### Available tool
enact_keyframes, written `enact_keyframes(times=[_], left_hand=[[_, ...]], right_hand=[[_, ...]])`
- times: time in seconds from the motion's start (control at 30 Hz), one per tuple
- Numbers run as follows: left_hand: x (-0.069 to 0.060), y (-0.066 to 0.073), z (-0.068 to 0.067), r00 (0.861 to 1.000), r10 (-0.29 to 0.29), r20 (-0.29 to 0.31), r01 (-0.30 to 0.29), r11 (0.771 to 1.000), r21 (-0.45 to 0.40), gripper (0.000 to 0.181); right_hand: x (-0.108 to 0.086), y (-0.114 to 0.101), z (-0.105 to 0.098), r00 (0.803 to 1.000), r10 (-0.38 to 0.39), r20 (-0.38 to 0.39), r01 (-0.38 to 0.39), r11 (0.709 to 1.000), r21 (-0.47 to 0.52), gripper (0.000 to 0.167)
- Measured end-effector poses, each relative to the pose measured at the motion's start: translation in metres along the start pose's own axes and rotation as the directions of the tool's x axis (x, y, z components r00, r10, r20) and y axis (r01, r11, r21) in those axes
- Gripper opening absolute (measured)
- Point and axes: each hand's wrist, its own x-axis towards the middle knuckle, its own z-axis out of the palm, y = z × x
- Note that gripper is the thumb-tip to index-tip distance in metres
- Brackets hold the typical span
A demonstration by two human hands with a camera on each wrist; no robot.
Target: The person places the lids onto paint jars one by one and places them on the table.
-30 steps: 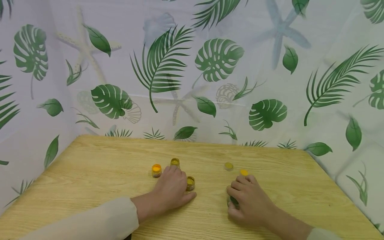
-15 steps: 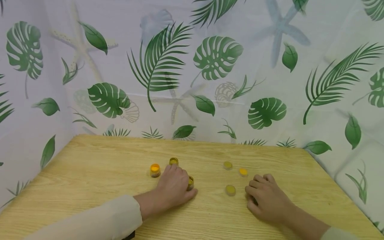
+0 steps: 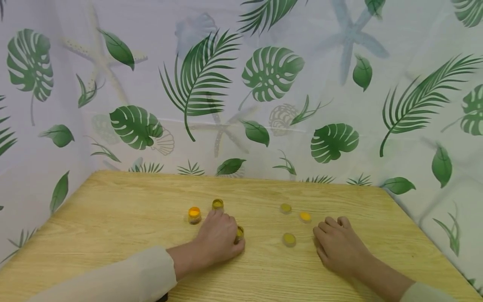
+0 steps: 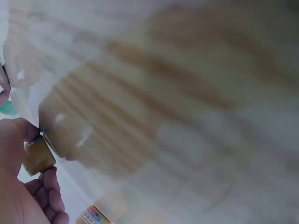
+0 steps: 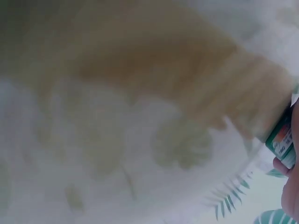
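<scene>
My left hand (image 3: 219, 235) grips a small paint jar (image 3: 239, 234) with dark yellow paint, mostly covered by the hand in the head view. The left wrist view has this ochre jar (image 4: 39, 156) between thumb and fingers. Just beyond that hand stand an uncapped orange paint jar (image 3: 194, 216) and an uncapped dark yellow paint jar (image 3: 217, 204). On the right, my right hand (image 3: 342, 247) is curled low over the table, hiding what it holds. In the right wrist view, a small green jar (image 5: 282, 140) with a printed label sits in its fingers.
Between the hands lie an olive-yellow lid (image 3: 285, 208), a bright yellow-orange lid (image 3: 305, 217) and another olive-yellow lid (image 3: 289, 239). They rest on a wood-grain table (image 3: 151, 188). A leaf-printed white curtain (image 3: 226, 84) rises behind the table.
My right hand has moved right with the green jar, away from the lids, and the nearest lid has come into view. The left thumb has drawn in against its jar.
</scene>
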Motion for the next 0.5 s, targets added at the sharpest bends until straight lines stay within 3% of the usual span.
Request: enact_keyframes(times=[0.27, 0.5], left_hand=[[-0.017, 0.002, -0.008, 0.998, 0.056, -0.015, -0.057, 0.998, -0.024, 0.042], [-0.035, -0.003, -0.017, 0.999, 0.016, 0.027, -0.013, 0.992, -0.122, 0.041]], right_hand=[[-0.005, 0.01, 0.002, 0.999, 0.051, 0.016, -0.051, 0.999, -0.014, 0.01], [-0.005, 0.013, 0.001, 0.996, 0.088, 0.003, -0.088, 0.995, 0.037, 0.013]])
